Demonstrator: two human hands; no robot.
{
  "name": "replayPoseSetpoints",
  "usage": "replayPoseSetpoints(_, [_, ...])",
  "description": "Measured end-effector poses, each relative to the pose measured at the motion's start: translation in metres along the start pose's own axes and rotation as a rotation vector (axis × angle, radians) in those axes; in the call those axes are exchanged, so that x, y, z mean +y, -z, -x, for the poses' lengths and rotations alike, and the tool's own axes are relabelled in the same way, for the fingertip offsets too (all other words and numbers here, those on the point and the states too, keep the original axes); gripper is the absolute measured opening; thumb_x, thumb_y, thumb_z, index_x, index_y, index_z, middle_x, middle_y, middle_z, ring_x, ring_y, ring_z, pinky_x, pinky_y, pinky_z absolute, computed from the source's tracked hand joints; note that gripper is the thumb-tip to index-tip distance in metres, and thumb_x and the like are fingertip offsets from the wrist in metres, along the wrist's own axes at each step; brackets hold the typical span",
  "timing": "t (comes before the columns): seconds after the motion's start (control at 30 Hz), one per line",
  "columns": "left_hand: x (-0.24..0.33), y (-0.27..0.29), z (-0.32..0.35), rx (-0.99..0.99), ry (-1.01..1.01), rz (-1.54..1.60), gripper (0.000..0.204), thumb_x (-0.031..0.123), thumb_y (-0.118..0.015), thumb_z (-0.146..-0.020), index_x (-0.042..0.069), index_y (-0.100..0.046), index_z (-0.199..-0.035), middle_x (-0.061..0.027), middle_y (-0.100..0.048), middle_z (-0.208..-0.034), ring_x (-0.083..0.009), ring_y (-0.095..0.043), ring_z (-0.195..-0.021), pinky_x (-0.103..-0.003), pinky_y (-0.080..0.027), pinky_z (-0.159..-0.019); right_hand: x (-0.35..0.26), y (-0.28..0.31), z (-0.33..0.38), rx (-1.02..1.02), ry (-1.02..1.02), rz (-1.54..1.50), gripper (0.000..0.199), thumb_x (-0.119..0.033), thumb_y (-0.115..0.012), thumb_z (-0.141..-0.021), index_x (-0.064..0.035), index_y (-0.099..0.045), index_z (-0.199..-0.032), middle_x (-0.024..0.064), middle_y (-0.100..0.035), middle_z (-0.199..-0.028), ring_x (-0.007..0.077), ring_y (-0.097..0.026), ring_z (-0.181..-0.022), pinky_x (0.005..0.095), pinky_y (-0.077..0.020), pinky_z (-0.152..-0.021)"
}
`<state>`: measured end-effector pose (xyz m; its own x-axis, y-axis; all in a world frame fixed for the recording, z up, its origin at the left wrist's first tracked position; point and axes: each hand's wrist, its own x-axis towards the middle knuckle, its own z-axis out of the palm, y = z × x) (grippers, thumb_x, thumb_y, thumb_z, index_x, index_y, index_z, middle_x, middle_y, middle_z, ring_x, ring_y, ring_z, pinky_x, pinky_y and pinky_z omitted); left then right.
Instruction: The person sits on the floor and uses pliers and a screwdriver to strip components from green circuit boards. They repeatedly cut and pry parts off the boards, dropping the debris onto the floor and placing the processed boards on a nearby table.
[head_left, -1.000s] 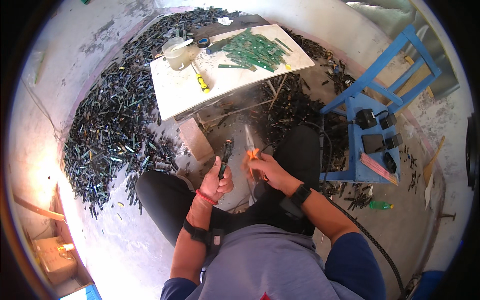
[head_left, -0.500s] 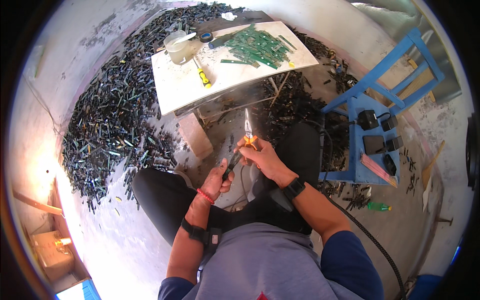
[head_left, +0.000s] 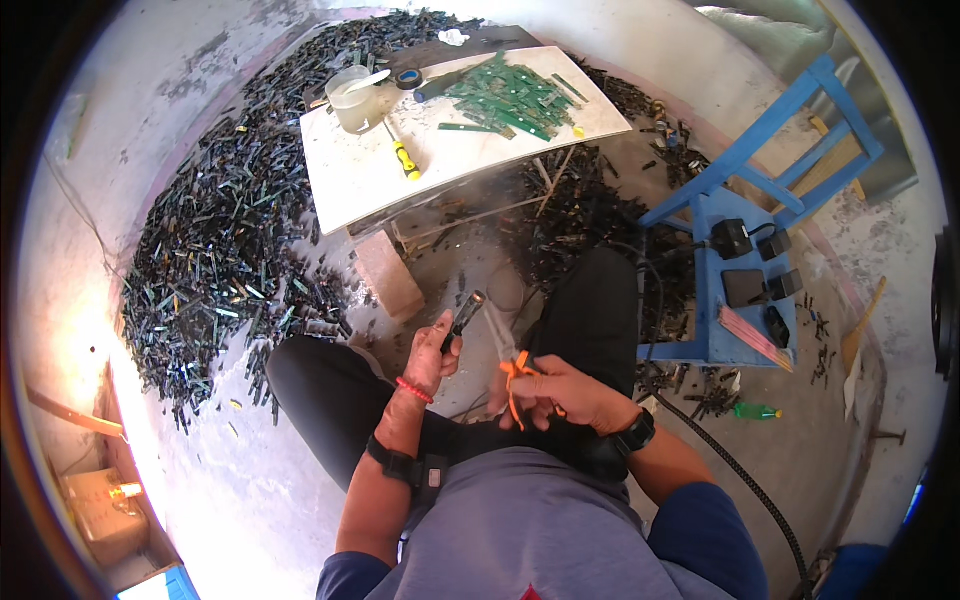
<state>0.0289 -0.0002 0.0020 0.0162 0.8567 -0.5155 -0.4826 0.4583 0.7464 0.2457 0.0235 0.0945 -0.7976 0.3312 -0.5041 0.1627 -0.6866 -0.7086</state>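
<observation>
My left hand (head_left: 428, 352) is closed around a narrow black piece (head_left: 466, 316), whose far end is shiny and brownish; its exact kind does not show. Orange-handled long-nose pliers (head_left: 519, 368) are in my right hand (head_left: 585, 393), held low over my lap, apart from the black piece. The plier jaws, pointing away from me, are blurred by motion. Ahead of both hands stands a low white table (head_left: 340, 185) bearing a heap of green circuit board strips (head_left: 510, 98).
On the table are a yellow screwdriver (head_left: 404, 158), a plastic tub (head_left: 353, 105) and a tape roll (head_left: 408, 79). Dark strip-like pieces (head_left: 220, 240) pile up at left. To the right stands a blue chair (head_left: 712, 300) with black adapters; a thick black cable (head_left: 735, 462) runs beside me.
My right hand has drawn the pliers back toward my lap and to the right, away from my left hand. The black piece now shows more fully in my left hand.
</observation>
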Motion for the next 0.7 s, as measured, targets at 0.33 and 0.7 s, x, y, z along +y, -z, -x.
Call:
replayPoseSetpoints(0.33, [0.000,0.002,0.001,0.015,-0.034,0.010,0.052,0.050,-0.051,-0.088,0.008,-0.047,-0.057,0.0060,-0.029,-0.046,-0.0054,-0.021,-0.036,-0.022,-0.016,-0.037,0.007,-0.011,-0.005,-0.063,-0.174,-0.145,0.032,-0.026,-0.052,-0.090,-0.0007,-0.054,-0.109,0.0150,-0.064,-0.096,0.0216,-0.066,-0.082,0.0239,-0.0491,-0.052])
replayPoseSetpoints(0.7, [-0.003,0.004,-0.002,0.012,-0.032,-0.021,0.053,0.051,-0.053,-0.086,0.007,-0.048,-0.058,0.0068,-0.028,-0.046,-0.0043,-0.021,-0.037,-0.022,-0.015,-0.037,0.012,-0.009,-0.013,-0.108,-0.193,-0.209,0.036,-0.029,-0.051,-0.090,0.0006,-0.054,-0.111,0.0166,-0.064,-0.096,0.0239,-0.066,-0.082,0.0256,-0.0499,-0.052])
